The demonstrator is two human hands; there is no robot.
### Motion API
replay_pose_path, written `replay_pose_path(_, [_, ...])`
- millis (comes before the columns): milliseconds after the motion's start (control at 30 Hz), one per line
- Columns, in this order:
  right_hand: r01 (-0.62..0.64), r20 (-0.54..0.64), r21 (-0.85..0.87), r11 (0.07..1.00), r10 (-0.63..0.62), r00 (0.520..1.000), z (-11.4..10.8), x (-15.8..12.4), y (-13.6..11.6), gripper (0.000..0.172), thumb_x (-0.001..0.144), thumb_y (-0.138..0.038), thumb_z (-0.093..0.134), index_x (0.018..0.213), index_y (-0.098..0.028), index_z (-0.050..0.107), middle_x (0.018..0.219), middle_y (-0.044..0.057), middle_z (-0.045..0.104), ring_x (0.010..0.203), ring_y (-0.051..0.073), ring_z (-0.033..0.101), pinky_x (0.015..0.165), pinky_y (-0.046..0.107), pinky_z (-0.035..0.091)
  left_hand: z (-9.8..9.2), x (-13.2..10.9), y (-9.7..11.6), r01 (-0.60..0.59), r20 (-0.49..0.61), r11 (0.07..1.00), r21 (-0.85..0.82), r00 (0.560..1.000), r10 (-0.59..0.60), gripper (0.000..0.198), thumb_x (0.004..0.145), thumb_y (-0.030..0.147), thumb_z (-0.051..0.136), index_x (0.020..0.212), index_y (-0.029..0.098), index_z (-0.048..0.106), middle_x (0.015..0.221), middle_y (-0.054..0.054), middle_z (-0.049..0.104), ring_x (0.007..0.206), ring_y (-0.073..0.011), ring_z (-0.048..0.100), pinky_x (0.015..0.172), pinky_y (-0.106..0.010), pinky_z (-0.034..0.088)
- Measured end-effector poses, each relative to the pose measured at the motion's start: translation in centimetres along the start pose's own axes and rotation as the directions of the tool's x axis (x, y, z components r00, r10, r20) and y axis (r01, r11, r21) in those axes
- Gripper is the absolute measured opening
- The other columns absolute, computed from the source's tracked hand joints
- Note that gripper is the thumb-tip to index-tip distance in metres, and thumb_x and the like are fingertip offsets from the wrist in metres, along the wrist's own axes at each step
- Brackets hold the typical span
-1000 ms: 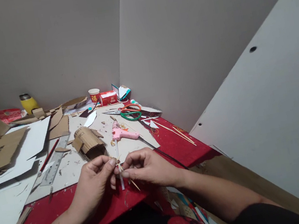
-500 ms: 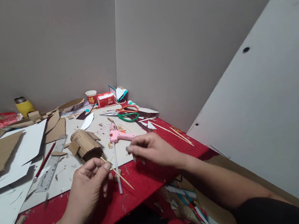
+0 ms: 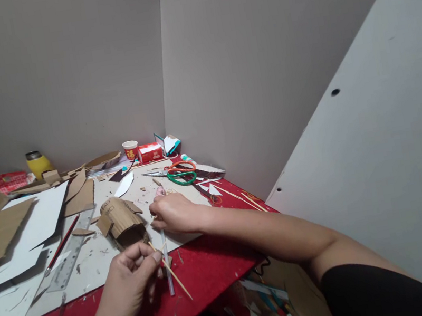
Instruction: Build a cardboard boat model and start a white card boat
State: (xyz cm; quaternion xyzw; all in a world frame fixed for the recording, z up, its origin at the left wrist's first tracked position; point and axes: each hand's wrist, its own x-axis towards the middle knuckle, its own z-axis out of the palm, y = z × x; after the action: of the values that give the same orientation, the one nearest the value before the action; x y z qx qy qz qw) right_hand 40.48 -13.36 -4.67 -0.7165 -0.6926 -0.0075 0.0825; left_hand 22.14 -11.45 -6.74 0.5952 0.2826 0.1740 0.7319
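My left hand pinches a thin bamboo skewer between thumb and fingers; a short crosspiece shows near its upper end. Just beyond lies a corrugated cardboard tube with small cardboard flaps on its sides and an open near end. My right hand is over the pink glue gun, fingers curled down at its body. The hand covers most of the gun, so what the fingertips grip is hidden. A clear glue stick juts from the gun toward me, passing behind the skewer.
Scissors with orange and green handles lie beyond my right hand. On the left are a ruler, a red pencil-like tool, white sheets and cardboard. A paper cup, red box and yellow bottle stand at the back.
My right hand has moved left from beside the glue gun's handle to over its body. My left hand keeps its pinch on the skewer. The view has tilted up slightly.
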Motion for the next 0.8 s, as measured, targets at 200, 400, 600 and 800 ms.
replay_pose_path(200, [-0.044, 0.013, 0.171, 0.984, 0.042, 0.999, 0.1, 1.6, 0.5, 0.01, 0.078, -0.013, 0.056, 0.073, -0.012, 0.065, 0.08, 0.014, 0.07, 0.078, 0.024, 0.064, 0.066, 0.03, 0.042, 0.0, -0.3, 0.3, 0.003, 0.032, 1.0, 0.011, 0.999, -0.003, 0.036, 0.074, 0.045, 0.068, 0.063, 0.016, 0.049, 0.047, 0.006, 0.051, 0.036, -0.0034, 0.033, 0.038, -0.017, 0.024])
replay_pose_path(400, [-0.085, -0.066, 0.551, 0.83, 0.145, 0.987, -1.7, 1.5, 3.5, 0.023, 0.091, -0.029, 0.044, 0.078, -0.015, 0.056, 0.074, 0.005, 0.064, 0.062, 0.011, 0.057, 0.055, 0.021, 0.042, -0.2, -0.3, 0.1, 0.0, 0.048, 1.0, -0.006, 0.999, 0.0, 0.034, 0.077, 0.043, 0.066, 0.063, 0.016, 0.05, 0.047, 0.006, 0.05, 0.036, -0.0045, 0.034, 0.039, -0.019, 0.026])
replay_pose_path(600, [-0.121, 0.06, 0.921, 0.37, 0.172, 0.983, -1.8, -0.8, 4.2, 0.027, 0.082, -0.041, 0.059, 0.073, -0.016, 0.053, 0.064, 0.001, 0.059, 0.048, 0.007, 0.049, 0.039, 0.017, 0.032, -0.4, -0.7, 0.7, -0.066, 0.024, 0.998, -0.005, 0.998, 0.066, 0.029, 0.078, 0.039, 0.066, 0.064, 0.016, 0.054, 0.046, 0.006, 0.048, 0.039, -0.005, 0.036, 0.041, -0.019, 0.029])
replay_pose_path(800, [-0.099, 0.066, 0.961, 0.258, 0.134, 0.989, -1.7, -2.9, 1.7, 0.029, 0.072, -0.042, 0.07, 0.073, -0.014, 0.065, 0.063, 0.001, 0.061, 0.051, 0.008, 0.049, 0.044, 0.019, 0.036, -0.8, -0.6, 0.7, -0.087, -0.009, 0.996, -0.007, 0.996, 0.087, 0.025, 0.078, 0.039, 0.066, 0.071, 0.015, 0.06, 0.042, 0.007, 0.045, 0.037, -0.0066, 0.036, 0.04, -0.02, 0.03])
